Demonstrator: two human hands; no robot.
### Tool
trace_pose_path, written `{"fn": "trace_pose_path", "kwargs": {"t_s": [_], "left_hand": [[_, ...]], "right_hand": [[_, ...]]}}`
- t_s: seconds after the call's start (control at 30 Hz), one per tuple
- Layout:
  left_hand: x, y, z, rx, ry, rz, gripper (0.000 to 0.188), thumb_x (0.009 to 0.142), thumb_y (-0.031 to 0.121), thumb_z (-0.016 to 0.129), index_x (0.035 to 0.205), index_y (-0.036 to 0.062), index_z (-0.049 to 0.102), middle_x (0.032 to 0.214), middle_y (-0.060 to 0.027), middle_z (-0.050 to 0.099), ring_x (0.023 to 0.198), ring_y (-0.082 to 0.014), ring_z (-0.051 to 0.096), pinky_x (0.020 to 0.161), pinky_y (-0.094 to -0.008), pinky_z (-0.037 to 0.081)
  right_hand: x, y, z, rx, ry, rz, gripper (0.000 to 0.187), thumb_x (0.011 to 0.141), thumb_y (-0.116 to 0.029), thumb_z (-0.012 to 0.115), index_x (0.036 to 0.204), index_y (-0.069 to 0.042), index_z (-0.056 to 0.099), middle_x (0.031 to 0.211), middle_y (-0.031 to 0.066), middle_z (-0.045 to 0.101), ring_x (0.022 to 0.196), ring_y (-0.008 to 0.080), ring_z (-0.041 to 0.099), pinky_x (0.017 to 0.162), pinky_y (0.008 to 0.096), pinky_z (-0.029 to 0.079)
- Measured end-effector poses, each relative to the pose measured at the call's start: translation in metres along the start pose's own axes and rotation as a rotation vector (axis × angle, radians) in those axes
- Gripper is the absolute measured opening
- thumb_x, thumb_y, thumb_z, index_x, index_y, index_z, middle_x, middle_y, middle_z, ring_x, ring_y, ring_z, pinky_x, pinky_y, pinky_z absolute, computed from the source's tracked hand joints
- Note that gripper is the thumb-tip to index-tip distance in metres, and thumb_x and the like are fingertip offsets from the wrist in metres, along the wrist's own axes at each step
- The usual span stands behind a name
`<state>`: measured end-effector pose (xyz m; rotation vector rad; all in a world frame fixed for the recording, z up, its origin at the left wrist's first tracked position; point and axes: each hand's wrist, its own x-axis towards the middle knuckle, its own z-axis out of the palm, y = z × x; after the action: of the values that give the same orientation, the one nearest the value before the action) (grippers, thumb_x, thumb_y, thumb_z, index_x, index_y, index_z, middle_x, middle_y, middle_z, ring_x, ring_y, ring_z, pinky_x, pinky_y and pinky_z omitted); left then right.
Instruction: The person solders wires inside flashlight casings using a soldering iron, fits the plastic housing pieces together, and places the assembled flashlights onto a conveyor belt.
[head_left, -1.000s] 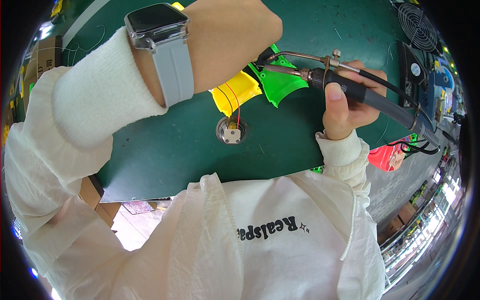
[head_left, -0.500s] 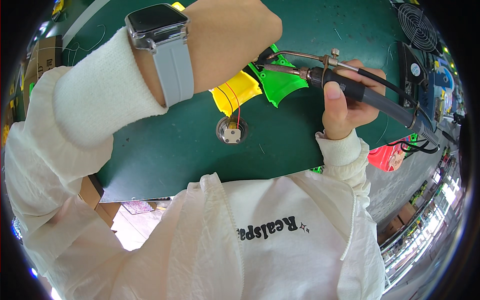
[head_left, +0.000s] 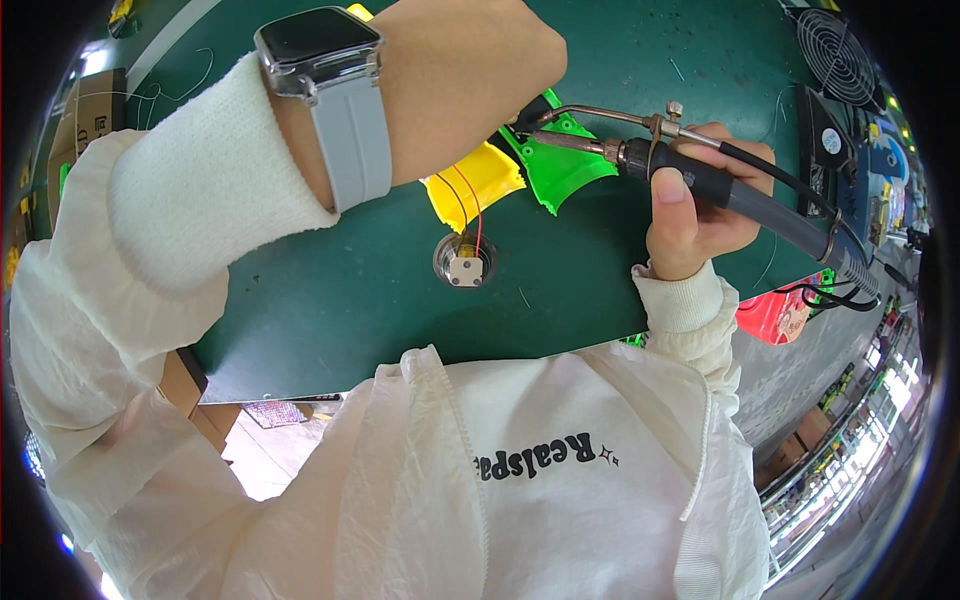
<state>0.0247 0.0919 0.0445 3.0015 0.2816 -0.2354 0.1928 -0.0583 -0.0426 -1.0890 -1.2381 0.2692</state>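
My right hand (head_left: 700, 205) grips a black-handled soldering iron (head_left: 690, 175) whose metal tip points left toward a green plastic part (head_left: 560, 165). My left hand (head_left: 470, 70) is raised close to the camera, back of the wrist up, with a grey-strapped watch (head_left: 335, 90) on it; its fingers are hidden, so what they hold cannot be seen. Beneath it lies a yellow plastic part (head_left: 475, 185). Thin red and black wires run from it down to a small round metal piece (head_left: 465, 262) on the green mat (head_left: 330, 310).
Two black fans (head_left: 835, 60) stand at the far right of the bench. A red plastic part (head_left: 775, 315) with black wires sits past the mat's right edge. Cardboard boxes (head_left: 85, 110) are at the left. The iron's black cable (head_left: 820, 215) runs off to the right.
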Motion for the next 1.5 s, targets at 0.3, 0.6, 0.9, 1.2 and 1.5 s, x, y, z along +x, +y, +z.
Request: {"fn": "trace_pose_path", "kwargs": {"t_s": [0.3,0.6,0.9,1.2,1.5], "left_hand": [[0.002,0.002,-0.003,-0.019,-0.001,-0.006,0.008,0.077,0.01,0.063,0.073,0.0046,0.067,0.082,-0.0106,0.065,0.086,-0.0264,0.064,0.076,-0.0362,0.044],[0.001,0.0,0.0,-0.011,0.006,-0.006,0.008,0.078,0.01,0.063,0.073,0.0052,0.066,0.081,-0.0106,0.064,0.086,-0.0262,0.064,0.076,-0.0363,0.044],[-0.001,0.0,-0.001,-0.048,0.001,0.011,0.004,0.076,0.009,0.064,0.075,0.0068,0.066,0.085,-0.009,0.063,0.091,-0.0256,0.061,0.08,-0.0356,0.042],[-0.003,0.003,0.011,0.028,0.01,-0.011,0.005,0.081,0.012,0.066,0.083,0.0076,0.065,0.092,-0.0075,0.062,0.092,-0.0246,0.06,0.086,-0.0356,0.043],[-0.018,0.014,0.038,0.087,0.295,-0.035,0.004,0.091,0.013,0.056,0.092,0.0093,0.053,0.092,-0.0041,0.055,0.092,-0.0235,0.057,0.097,-0.0425,0.04]], "right_hand": [[0.0,0.0,0.0,-0.019,0.005,0.002,0.039,0.072,-0.013,0.08,0.097,0.003,0.055,0.089,0.012,0.059,0.054,0.003,0.047,0.046,0.0154,0.038],[-0.001,-0.001,0.001,-0.093,0.012,-0.002,0.039,0.072,-0.013,0.08,0.095,0.004,0.054,0.088,0.0125,0.059,0.057,0.006,0.05,0.049,0.0174,0.041],[0.001,-0.002,-0.022,-0.089,0.134,0.015,0.04,0.074,-0.022,0.079,0.093,0.002,0.054,0.092,0.0127,0.056,0.074,0.0177,0.057,0.065,0.0272,0.05],[0.013,-0.004,-0.026,0.088,0.351,0.18,0.027,0.076,-0.01,0.069,0.094,0.002,0.051,0.079,0.0097,0.057,0.054,0.0109,0.049,0.048,0.0239,0.042],[0.026,-0.005,-0.026,0.231,0.449,0.264,0.018,0.079,-0.005,0.064,0.092,0.001,0.053,0.07,0.0049,0.051,0.049,0.009,0.04,0.043,0.0239,0.034]]}}
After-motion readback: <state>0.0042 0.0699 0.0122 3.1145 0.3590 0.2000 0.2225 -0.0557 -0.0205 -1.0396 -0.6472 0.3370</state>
